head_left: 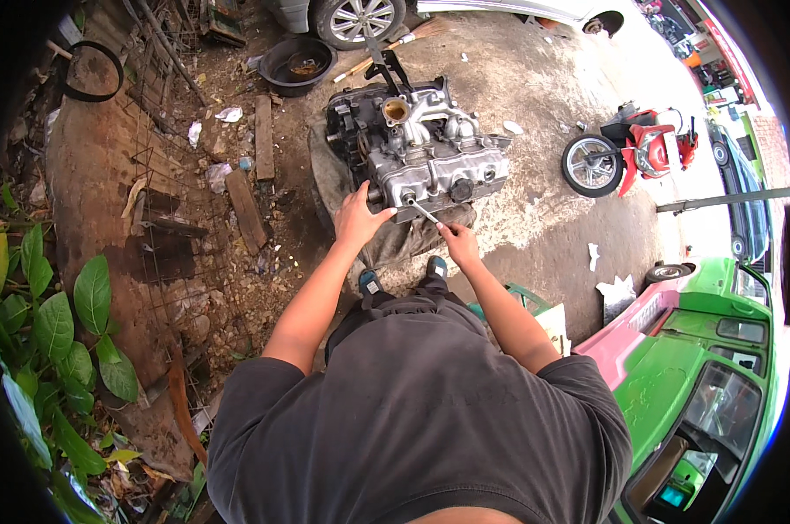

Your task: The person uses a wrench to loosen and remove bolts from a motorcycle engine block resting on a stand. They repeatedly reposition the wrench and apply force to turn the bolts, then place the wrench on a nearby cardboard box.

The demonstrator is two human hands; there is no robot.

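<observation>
Engine: I look down through the head camera on a silver-and-black car engine (438, 162), standing on a dark cloth (384, 249) on the ground, just beyond the wearer's shoes (370, 281).
Wrench: a silver wrench (426, 214) lies slantwise over the near edge of the engine's ribbed metal cover (434, 175), its head on a fitting at the left, its handle slanting near and right.
Right grip: my right grip (460, 244) is closed, fingers and thumb pinching the wrench's handle end.
Left grip: my left grip (356, 218) is partly open at the engine's near left corner, thumb stretched toward the wrench head; I cannot tell whether the thumb touches it.
Cap: a black round filler cap (462, 189) sits on the cover, right of the wrench head.
Basin: a black basin (281, 74) rests on the ground, far left of the engine, near a car wheel (358, 21).
Planks: two wooden planks (265, 140) lie left of the engine; a leafy green plant (72, 327) fills the near left.
Vehicles: a red motorcycle (650, 150) stands to the far right, a green-and-pink vehicle (674, 349) to the near right.
</observation>
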